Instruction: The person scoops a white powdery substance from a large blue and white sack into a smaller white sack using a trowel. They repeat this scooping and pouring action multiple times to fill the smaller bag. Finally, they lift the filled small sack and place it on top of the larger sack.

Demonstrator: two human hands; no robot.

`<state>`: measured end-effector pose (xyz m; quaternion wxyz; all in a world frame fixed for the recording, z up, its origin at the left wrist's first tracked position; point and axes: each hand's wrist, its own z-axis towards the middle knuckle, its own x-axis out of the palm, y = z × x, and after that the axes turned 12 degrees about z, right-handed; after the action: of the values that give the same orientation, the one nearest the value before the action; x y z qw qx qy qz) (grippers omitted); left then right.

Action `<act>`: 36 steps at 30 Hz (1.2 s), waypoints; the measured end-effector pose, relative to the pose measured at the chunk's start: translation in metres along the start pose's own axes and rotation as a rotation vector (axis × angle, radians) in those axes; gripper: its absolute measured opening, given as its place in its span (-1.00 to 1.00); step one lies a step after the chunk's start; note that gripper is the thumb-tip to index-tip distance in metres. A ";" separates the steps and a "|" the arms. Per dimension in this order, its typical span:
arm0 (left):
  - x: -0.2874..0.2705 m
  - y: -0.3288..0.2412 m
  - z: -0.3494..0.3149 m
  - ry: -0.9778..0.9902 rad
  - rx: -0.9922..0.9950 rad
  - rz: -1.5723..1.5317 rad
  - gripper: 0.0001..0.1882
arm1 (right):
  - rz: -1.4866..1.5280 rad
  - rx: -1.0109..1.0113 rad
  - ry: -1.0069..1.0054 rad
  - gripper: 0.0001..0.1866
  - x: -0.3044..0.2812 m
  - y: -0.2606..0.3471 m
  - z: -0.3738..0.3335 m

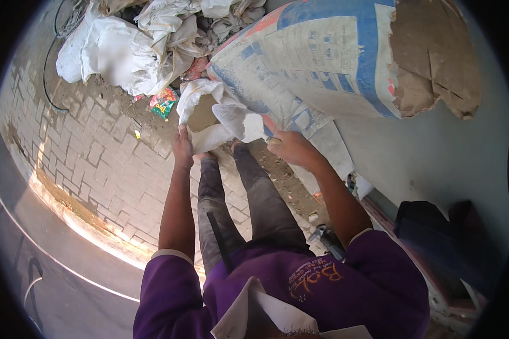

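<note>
White sack (211,137) pinched in left grip (182,148), right grip (294,149) clenching tool (253,126)

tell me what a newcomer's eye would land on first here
Probably the big blue-and-white paper sack with its torn brown end, filling the upper right. Then, near the middle, the left hand grips the rim of an open white bag while the right hand holds a trowel-like tool. Crumpled white sacks lie heaped at upper left.
</note>
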<state>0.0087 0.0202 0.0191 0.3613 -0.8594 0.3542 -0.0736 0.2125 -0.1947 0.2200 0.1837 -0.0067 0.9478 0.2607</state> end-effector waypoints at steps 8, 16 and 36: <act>-0.016 0.018 0.024 0.051 0.073 0.317 -0.36 | 0.263 -0.066 -0.379 -0.61 -0.167 0.050 -0.277; -0.006 0.005 0.010 -0.004 0.125 0.409 -0.35 | -0.765 0.142 -0.784 -0.77 -0.278 0.039 -0.194; -0.003 0.010 0.003 -0.026 0.024 0.175 -0.37 | -0.969 0.231 -0.420 -0.78 -0.284 -0.007 -0.058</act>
<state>0.0019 0.0189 0.0108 0.3815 -0.8216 0.4222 -0.0347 0.4577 -0.2536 0.3627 0.4681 -0.3704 0.8015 0.0359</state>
